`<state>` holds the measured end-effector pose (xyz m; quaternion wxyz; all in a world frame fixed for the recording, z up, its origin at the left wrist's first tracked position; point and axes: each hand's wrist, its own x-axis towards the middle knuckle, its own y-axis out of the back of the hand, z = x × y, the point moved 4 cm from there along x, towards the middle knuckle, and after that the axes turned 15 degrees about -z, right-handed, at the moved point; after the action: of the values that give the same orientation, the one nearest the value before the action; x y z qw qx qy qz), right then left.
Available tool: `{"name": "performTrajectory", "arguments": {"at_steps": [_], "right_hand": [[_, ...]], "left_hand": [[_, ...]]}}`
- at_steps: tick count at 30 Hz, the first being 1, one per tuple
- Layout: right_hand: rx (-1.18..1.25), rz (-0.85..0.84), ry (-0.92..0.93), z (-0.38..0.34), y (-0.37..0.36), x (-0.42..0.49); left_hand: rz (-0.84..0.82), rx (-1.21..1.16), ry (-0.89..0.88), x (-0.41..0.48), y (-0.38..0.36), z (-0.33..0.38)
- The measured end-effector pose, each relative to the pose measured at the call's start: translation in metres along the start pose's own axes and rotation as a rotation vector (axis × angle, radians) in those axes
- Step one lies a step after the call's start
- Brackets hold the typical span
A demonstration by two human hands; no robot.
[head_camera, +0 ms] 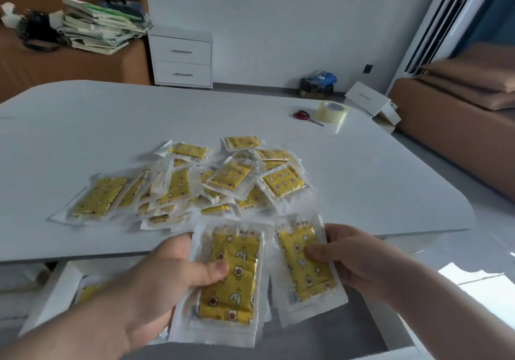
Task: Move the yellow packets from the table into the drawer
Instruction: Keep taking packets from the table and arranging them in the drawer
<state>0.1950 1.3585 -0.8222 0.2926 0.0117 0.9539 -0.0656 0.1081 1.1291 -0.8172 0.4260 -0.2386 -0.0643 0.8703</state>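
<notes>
A heap of several yellow packets (195,181) in clear wrappers lies in the middle of the white table (83,125). My left hand (156,279) grips a small stack of yellow packets (231,284), thumb on top, just past the table's near edge. My right hand (348,256) holds another yellow packet (295,265) beside that stack. Below the table's front edge, an open white drawer (53,292) shows at the lower left, with something yellow faintly visible inside; most of it is hidden behind my left arm.
Red-handled scissors (306,116) and a roll of clear tape (331,112) lie at the table's far right. Beyond stand a white two-drawer cabinet (182,58), a brown sofa with stacked papers (97,28), and brown cushioned seating (459,114) at right.
</notes>
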Motion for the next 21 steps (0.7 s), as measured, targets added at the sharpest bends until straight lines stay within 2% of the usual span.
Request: {"name": "performTrajectory", "arguments": {"at_steps": [5, 8, 14, 21], "right_hand": [[-0.024, -0.019, -0.147, 0.045, 0.012, -0.007], [0.005, 0.021, -0.182, 0.063, 0.028, -0.003], [0.104, 0.173, -0.195, 0.095, 0.068, 0.032], [-0.008, 0.239, -0.332, 0.121, 0.105, 0.074]], "left_hand": [[-0.076, 0.032, 0.250, 0.007, 0.001, -0.052], [-0.019, 0.117, 0.340, 0.026, 0.002, -0.079], [0.151, 0.187, 0.377, 0.100, -0.011, -0.117], [0.354, 0.331, 0.367, 0.167, -0.028, -0.144]]}}
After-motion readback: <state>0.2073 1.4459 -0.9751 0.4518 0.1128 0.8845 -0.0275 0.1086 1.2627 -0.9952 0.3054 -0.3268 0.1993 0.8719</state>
